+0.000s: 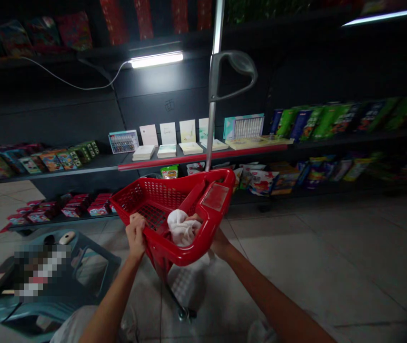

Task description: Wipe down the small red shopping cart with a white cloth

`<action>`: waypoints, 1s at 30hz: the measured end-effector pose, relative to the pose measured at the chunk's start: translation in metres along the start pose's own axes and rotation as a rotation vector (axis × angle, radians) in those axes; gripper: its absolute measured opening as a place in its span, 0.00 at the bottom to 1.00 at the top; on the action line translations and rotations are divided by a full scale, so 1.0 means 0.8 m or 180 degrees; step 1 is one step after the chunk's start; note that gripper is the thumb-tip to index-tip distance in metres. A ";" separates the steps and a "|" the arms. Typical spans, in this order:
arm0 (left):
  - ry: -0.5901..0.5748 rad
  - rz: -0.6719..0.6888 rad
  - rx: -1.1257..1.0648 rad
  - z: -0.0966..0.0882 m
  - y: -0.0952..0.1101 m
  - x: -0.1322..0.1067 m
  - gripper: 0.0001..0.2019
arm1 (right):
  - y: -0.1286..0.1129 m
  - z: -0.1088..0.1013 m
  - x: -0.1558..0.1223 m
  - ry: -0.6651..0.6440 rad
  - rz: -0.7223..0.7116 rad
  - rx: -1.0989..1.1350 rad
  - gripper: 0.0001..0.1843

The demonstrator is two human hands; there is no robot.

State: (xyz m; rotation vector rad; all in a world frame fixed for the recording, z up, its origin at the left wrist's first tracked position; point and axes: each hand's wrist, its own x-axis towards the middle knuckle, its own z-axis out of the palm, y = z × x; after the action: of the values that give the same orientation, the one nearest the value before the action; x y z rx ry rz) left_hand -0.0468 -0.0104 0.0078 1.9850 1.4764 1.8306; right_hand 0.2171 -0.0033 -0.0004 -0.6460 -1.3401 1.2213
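Shop shelves [203, 155] stood behind the red plastic basket [176, 254]; left hand [136, 234] had fingers clamped on its rim, right hand [219, 243] had fingers against white cloth [182, 227] inside, grip not sure.

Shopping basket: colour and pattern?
The shopping basket is red plastic with a lattice of small openings; it shows best in the head view.

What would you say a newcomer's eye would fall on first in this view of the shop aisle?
The red plastic shopping basket stands out at bottom centre, gripped by the left hand, with a crumpled white cloth inside. Above it, a bright strip light shines over dark shelves of cards and colourful packets.
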 end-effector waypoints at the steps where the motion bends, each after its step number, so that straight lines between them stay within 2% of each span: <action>1: -0.0049 -0.0002 -0.0045 0.000 -0.003 0.002 0.26 | -0.005 -0.011 0.001 0.0234 0.0138 0.0090 0.19; 4: -0.0206 -0.0058 -0.0131 0.002 -0.008 0.005 0.25 | -0.020 -0.062 0.014 0.1394 0.0439 0.0541 0.18; 6: -0.0202 -0.0089 -0.0228 0.004 -0.008 0.007 0.23 | -0.032 -0.100 0.027 0.2301 0.0372 0.0769 0.17; 8: -0.0162 -0.0064 -0.0320 0.008 -0.006 0.008 0.22 | -0.049 -0.127 0.036 0.3107 -0.0037 0.0751 0.17; 9: -0.0139 -0.0041 -0.0336 0.010 -0.005 0.009 0.22 | -0.059 -0.134 0.037 0.3351 -0.0320 0.0641 0.17; 10: -0.0117 -0.0018 -0.0328 0.011 -0.004 0.010 0.22 | -0.070 -0.135 0.036 0.3427 -0.0607 0.0456 0.17; 11: -0.0091 0.0001 -0.0300 0.013 -0.003 0.010 0.22 | -0.081 -0.130 0.033 0.3306 -0.0857 0.0166 0.17; 12: -0.0067 0.0017 -0.0258 0.014 -0.002 0.010 0.22 | -0.092 -0.121 0.028 0.3008 -0.1042 -0.0229 0.16; 15: 0.0019 0.0066 -0.0123 0.017 0.001 0.008 0.22 | -0.119 -0.073 0.001 0.1712 -0.1482 -0.1642 0.12; 17: 0.0129 0.0062 -0.0047 0.018 0.004 0.006 0.22 | -0.132 -0.036 -0.019 0.1069 -0.1891 -0.2306 0.10; 20: 0.0400 0.0059 0.0047 0.018 0.014 0.005 0.21 | -0.145 0.010 -0.043 0.0533 -0.2440 -0.2661 0.09; 23: 0.0553 0.0362 -0.0007 0.015 0.043 0.008 0.18 | -0.152 0.041 -0.054 0.0265 -0.2693 -0.2624 0.10; 25: 0.0400 0.0784 -0.0222 0.009 0.074 0.011 0.15 | -0.155 0.053 -0.055 0.0076 -0.2798 -0.2623 0.12; 27: -0.0067 0.1195 -0.0455 0.004 0.109 0.012 0.15 | -0.156 0.060 -0.053 -0.0232 -0.2786 -0.2647 0.14; 28: -0.0365 0.1288 -0.0457 0.003 0.125 0.012 0.14 | -0.157 0.061 -0.051 -0.0339 -0.2731 -0.2655 0.14; 30: -0.0748 0.1056 -0.0370 0.003 0.149 0.011 0.14 | -0.157 0.060 -0.046 -0.0404 -0.2607 -0.2699 0.14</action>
State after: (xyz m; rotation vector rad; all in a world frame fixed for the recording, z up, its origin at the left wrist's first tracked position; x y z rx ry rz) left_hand 0.0229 -0.0678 0.0864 2.3997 1.0029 1.6654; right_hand 0.2142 -0.0891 0.1100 -0.4895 -1.9626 -0.0015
